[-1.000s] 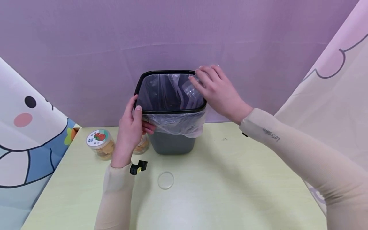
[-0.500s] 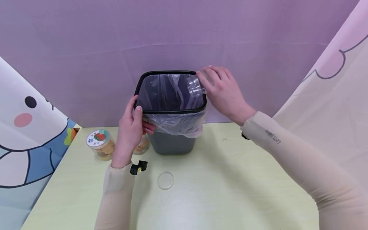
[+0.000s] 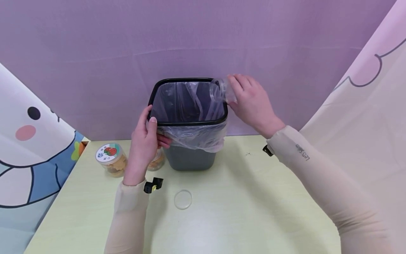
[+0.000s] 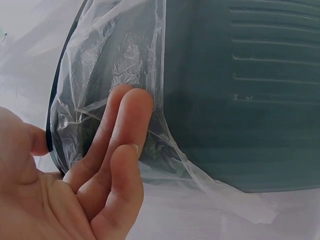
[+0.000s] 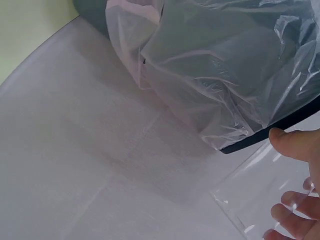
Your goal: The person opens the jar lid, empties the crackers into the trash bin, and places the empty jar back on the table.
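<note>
Now the right hand (image 3: 252,106) grips the clear jar (image 3: 223,90) on its side, presumably to angle it over the bin (image 3: 191,158) just beside; the left hand (image 3: 142,143) holds the black rim (image 3: 190,124), seemingly for steadiness.

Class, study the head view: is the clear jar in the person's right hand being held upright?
No, the right hand holds the clear jar tipped on its side, mouth facing sideways near the bin.

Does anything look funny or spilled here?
No spill visible. A clear disc, maybe a lid, looks odd: it lies alone on the table while the right hand holds a clear jar sideways at the bin's rim.
</note>
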Tool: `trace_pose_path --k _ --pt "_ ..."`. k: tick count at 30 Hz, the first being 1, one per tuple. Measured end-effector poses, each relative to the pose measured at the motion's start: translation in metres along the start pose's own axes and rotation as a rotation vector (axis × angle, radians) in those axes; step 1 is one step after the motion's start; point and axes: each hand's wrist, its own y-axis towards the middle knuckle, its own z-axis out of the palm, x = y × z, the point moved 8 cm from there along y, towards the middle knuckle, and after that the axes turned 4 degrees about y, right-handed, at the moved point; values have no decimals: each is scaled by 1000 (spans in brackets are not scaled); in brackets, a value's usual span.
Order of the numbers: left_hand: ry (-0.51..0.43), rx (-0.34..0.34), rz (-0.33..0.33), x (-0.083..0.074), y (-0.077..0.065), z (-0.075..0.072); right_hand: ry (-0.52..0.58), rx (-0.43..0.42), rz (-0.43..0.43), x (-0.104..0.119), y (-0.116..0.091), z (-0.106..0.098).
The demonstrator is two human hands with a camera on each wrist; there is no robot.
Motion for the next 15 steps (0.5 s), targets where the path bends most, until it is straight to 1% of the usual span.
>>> trace_pose_path --k 5,11,15 --pt "7 1 2 -1 0 0 41 38 103 -9 -5 2" --pt "10 -8 -2 -1 0 -1 103 114 292 -23 -10 9" --pt "17 -11 -7 -1 0 -3 169 139 402 -32 -16 15"
